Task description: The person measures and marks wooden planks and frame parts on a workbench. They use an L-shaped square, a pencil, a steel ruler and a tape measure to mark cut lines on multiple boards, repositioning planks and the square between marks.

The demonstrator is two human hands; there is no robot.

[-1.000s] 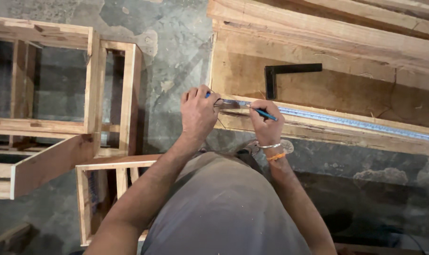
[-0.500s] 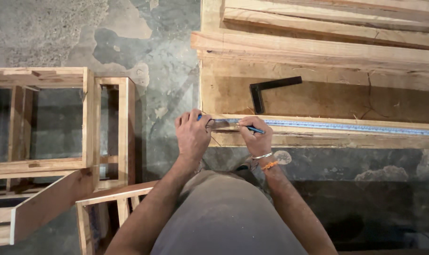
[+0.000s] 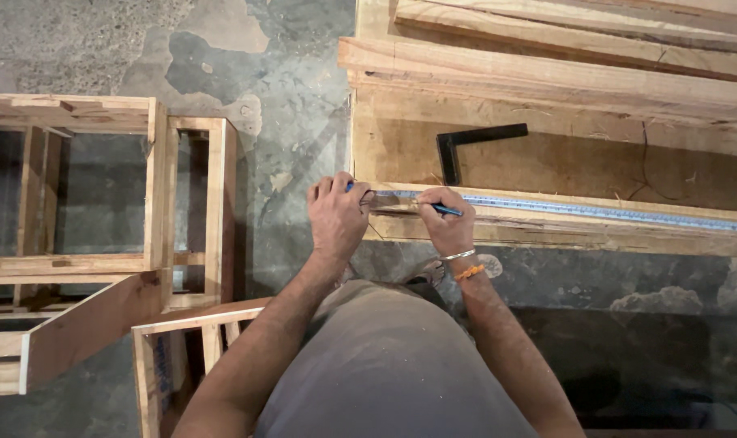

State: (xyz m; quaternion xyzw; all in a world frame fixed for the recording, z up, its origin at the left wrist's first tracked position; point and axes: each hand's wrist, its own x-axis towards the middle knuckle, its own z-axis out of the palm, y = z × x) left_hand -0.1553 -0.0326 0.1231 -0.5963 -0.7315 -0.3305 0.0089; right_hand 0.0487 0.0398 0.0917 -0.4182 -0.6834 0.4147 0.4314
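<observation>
As the head camera looks straight down, a long wooden plank (image 3: 563, 223) lies on a concrete floor (image 3: 279, 105), its long axis running left to right in front of the person. A metal ruler (image 3: 595, 212) rests flat along the plank's top edge, stretching away to the right. The left hand (image 3: 336, 217) presses down on the plank's left end, fingers together over the ruler's near tip. The right hand (image 3: 447, 229), just to the right of it on the same plank, is closed around a blue pen (image 3: 444, 210) whose tip points left, towards the ruler's end between the two hands. The right hand is nearer the ruler's length. Beyond the plank lies a black try square (image 3: 466, 144) on a wider board. Far left of the plank stand open wooden frames (image 3: 154, 195).
</observation>
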